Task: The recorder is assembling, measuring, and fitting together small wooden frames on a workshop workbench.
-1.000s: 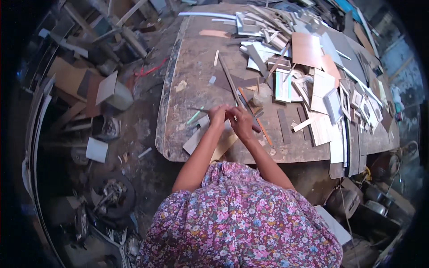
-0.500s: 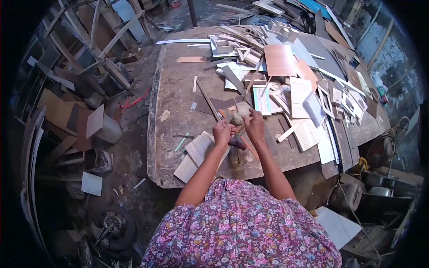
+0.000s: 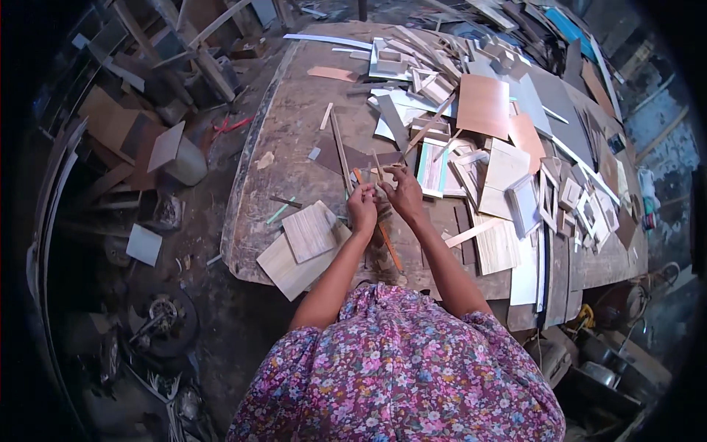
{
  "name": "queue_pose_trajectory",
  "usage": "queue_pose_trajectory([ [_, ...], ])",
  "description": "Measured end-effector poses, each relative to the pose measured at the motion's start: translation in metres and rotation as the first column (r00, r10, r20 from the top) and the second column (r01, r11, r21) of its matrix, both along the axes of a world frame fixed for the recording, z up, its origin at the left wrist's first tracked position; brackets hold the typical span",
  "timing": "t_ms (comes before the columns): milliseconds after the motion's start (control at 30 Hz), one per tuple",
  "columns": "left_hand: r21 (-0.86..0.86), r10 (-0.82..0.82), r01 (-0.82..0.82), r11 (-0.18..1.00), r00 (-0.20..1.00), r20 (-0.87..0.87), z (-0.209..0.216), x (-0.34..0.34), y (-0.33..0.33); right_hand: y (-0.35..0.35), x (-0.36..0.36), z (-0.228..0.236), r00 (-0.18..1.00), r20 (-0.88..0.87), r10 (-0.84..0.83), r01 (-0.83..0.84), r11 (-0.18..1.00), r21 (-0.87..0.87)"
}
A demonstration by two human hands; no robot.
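My left hand point(image 3: 362, 208) is closed, its fingers curled near the lower end of a long narrow wood strip point(image 3: 339, 144). What it grips is hidden. To its right, my right hand point(image 3: 404, 193) has bent fingers drawn together, with the held thing mostly covered. A thin light stick point(image 3: 376, 163) stands up beside those fingertips; I cannot tell whether they grip it. Below the hands an orange strip point(image 3: 388, 243) lies slanting on the worn tabletop point(image 3: 283, 173). Two pale wood-grain panels point(image 3: 318, 232) overlap left of my left forearm.
On the right, the table bears a heap of offcuts, small wooden frames point(image 3: 549, 197) and a copper-coloured sheet point(image 3: 482, 105). A dark thin strip point(image 3: 286, 201) and a green strip point(image 3: 280, 212) lie left of the hands. Timber and boards point(image 3: 177, 147) crowd the floor at left.
The view has shifted, so the table sits differently in it. The pale rounded lump between my hands and the dark object under them no longer show. My right fingers have come closer to the left.
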State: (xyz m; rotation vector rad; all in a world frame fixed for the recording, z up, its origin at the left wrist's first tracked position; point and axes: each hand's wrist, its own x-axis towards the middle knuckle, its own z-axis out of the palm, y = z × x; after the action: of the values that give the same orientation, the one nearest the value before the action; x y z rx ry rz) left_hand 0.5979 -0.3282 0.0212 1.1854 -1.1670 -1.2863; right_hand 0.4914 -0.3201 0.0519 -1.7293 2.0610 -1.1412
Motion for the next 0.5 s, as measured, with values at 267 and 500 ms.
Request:
queue_pose_trajectory([
  [267,-0.05,0.011,-0.016,0.999,0.995,-0.095,0.0,-0.002,0.008,-0.009,-0.008,0.006,0.998,0.054,0.039,-0.033,0.994,-0.104],
  [500,-0.035,-0.042,0.038,0.999,0.994,-0.101,-0.004,0.002,0.009,-0.013,-0.007,0.002,0.995,0.075,0.059,-0.049,0.991,-0.128],
])
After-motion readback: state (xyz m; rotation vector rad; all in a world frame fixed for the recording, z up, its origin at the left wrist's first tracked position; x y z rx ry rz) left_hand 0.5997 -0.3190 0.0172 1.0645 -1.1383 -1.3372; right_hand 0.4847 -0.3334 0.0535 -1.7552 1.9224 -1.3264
